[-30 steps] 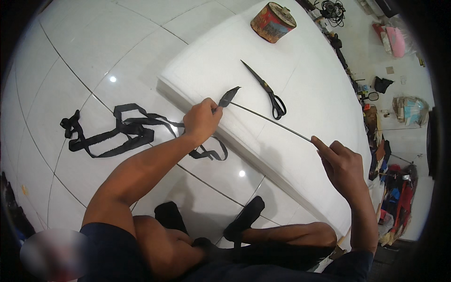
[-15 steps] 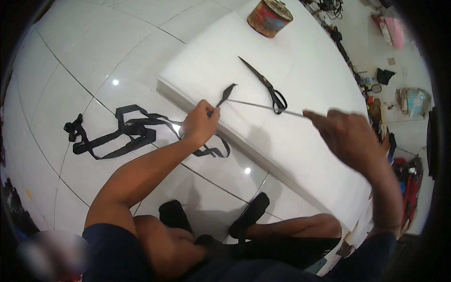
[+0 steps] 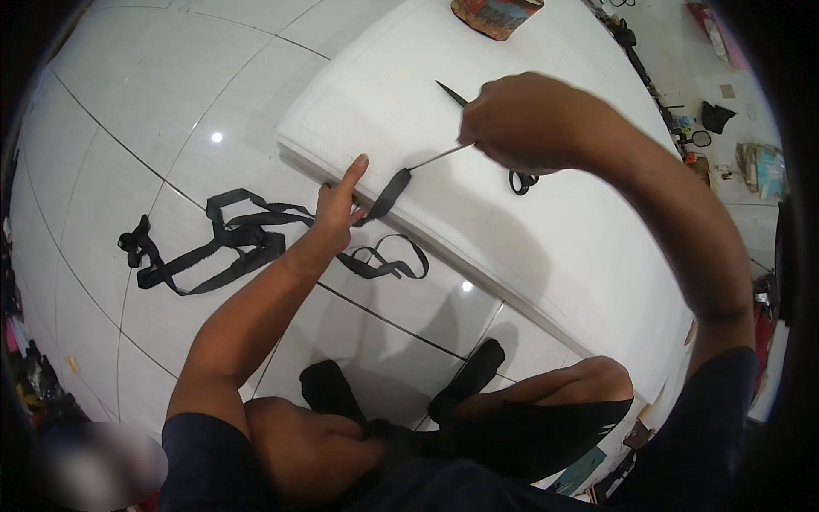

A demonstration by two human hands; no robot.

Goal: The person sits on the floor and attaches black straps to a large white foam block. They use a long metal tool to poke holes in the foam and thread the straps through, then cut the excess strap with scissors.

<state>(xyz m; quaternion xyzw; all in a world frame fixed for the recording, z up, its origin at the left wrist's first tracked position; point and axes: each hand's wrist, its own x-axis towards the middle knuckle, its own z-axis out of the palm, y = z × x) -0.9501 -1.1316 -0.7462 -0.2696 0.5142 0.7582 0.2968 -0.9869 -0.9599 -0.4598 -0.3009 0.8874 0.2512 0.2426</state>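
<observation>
My right hand (image 3: 525,124) is closed round a thin metal rod (image 3: 439,157) above the white slab, largely covering the scissors beneath. The rod's far end meets the end of a flat black strap (image 3: 392,194). My left hand (image 3: 339,205) is by the slab's near edge, thumb raised and apart from the fingers, with the strap running against its fingertips. The strap's loose loops (image 3: 247,235) lie on the tiled floor to the left. Of the black scissors (image 3: 524,183), only a blade tip and part of the handle show.
The thick white slab (image 3: 580,256) lies across the floor. A rusty red tin (image 3: 499,19) stands at its far end. White tiles (image 3: 162,94) spread to the left. Assorted items, including a black bag (image 3: 718,117), lie along the right side.
My right hand has moved left and away from me, over the scissors. My left thumb has lifted off the strap, and the strap end now sits at the rod's tip.
</observation>
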